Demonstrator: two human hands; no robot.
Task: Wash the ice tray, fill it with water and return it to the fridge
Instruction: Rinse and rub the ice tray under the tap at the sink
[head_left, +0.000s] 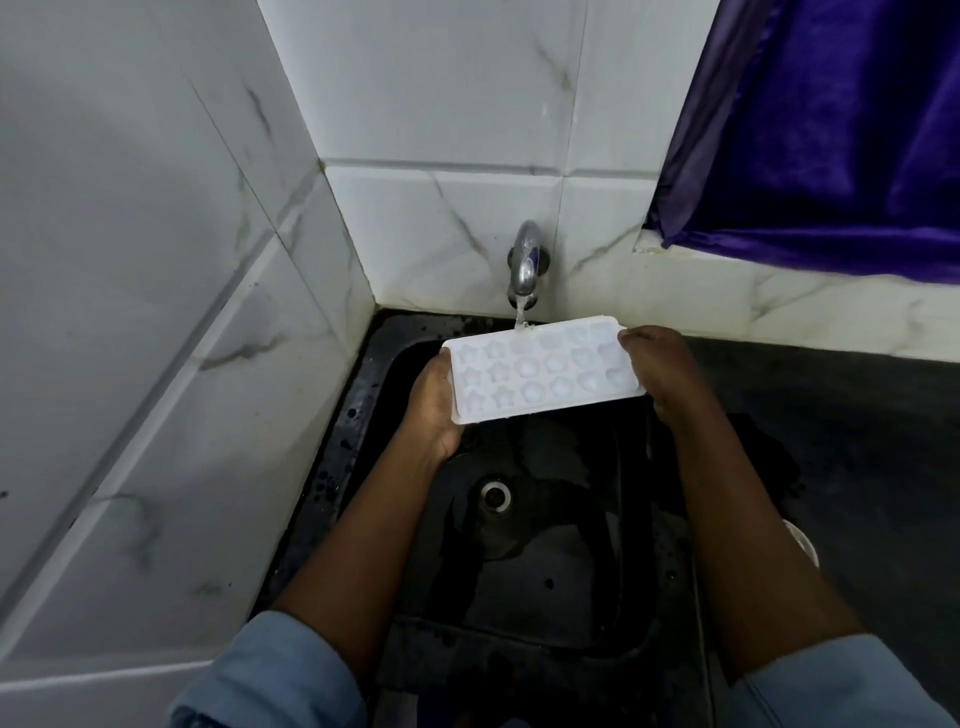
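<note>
While water (519, 313) runs, left hand (434, 410) and right hand (667, 371) grip the ice tray (545, 371) endwise.

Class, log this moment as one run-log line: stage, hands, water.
stage: ice tray under running tap | left hand: grips left end | right hand: grips right end | water: hits far edge | below: sink

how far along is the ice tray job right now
Done: the ice tray is at the sink. In hand: left hand and right hand hold its ends under the running tap, water hitting the far edge; rinsing or filling, unclear. Left: carrying it back to the fridge, which is out of view.
</note>
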